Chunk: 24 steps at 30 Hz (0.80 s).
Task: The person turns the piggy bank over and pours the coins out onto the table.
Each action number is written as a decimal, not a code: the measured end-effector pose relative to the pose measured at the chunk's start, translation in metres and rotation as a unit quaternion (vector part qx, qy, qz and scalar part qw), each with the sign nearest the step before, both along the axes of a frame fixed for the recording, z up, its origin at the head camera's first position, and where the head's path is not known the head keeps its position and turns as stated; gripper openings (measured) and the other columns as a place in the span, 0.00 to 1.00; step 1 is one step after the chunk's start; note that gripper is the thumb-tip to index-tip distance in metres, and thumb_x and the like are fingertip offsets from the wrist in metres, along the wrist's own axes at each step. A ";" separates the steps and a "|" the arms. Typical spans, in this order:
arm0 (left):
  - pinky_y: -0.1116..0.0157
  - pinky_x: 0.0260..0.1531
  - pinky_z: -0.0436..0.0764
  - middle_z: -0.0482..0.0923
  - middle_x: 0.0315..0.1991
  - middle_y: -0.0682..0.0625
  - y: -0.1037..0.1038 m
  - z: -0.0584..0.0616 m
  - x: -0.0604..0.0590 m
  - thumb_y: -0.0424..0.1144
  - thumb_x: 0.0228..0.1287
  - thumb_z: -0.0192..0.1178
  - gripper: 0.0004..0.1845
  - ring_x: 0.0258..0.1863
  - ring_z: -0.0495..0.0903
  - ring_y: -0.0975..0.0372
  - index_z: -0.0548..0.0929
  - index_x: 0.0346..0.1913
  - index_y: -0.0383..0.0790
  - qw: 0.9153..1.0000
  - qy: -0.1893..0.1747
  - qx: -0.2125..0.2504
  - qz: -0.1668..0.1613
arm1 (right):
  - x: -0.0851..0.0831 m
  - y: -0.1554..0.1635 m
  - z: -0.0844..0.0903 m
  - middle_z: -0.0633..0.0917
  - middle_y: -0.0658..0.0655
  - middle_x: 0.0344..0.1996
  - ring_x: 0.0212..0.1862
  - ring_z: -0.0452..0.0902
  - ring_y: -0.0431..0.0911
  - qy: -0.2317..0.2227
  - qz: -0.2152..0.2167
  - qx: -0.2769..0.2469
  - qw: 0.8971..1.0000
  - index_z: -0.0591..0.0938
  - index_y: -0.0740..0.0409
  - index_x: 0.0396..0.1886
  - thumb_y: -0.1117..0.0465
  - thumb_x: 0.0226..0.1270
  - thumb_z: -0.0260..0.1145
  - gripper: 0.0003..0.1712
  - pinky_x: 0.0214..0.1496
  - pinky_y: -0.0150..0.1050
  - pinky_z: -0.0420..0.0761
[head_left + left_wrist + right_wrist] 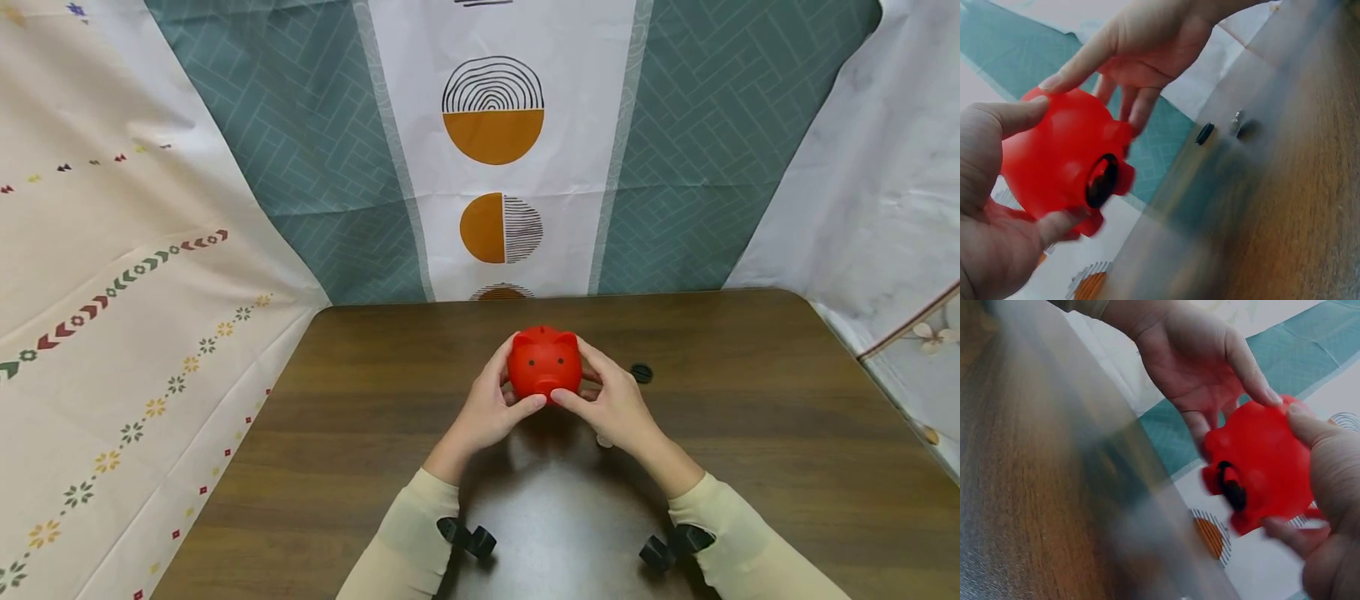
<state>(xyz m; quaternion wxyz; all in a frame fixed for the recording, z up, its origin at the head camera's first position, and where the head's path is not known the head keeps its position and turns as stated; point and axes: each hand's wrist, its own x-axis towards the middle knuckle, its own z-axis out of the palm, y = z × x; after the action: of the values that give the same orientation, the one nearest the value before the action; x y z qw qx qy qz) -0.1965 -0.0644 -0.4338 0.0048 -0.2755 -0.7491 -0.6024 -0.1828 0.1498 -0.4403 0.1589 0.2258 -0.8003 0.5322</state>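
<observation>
A red piggy bank (544, 363) is held just above the brown table (750, 467), snout toward me. My left hand (491, 402) cups its left side with the thumb under the snout. My right hand (613, 400) cups the right side the same way. In the left wrist view the piggy bank (1060, 162) shows a round black-rimmed hole (1102, 181) in its underside, with the left hand (991, 219) gripping from below and the right hand (1147, 44) across from it. The right wrist view shows the piggy bank (1266, 462) between the right hand (1329, 487) and the left hand (1204, 362).
A small black round cap (641, 372) lies on the table just right of the hands, and a small pale object (603, 442) lies beneath the right hand. Patterned cloths hang behind the table (495, 167) and drape along its left side (150, 333).
</observation>
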 end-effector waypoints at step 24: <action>0.55 0.51 0.78 0.49 0.74 0.51 0.003 0.007 0.004 0.39 0.57 0.68 0.50 0.65 0.65 0.54 0.48 0.76 0.51 0.998 0.049 -0.029 0.014 | 0.002 0.000 0.007 0.70 0.55 0.66 0.55 0.78 0.54 0.043 -0.010 0.005 0.999 0.64 0.49 0.73 0.62 0.51 0.77 0.50 0.42 0.42 0.83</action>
<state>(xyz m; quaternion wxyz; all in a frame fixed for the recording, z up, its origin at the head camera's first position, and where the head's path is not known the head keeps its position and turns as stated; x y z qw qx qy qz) -0.1929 -0.0619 -0.4265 0.0420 -0.2939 -0.7688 -0.5664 -0.1806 0.1497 -0.4337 0.1971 0.2414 -0.7977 0.5163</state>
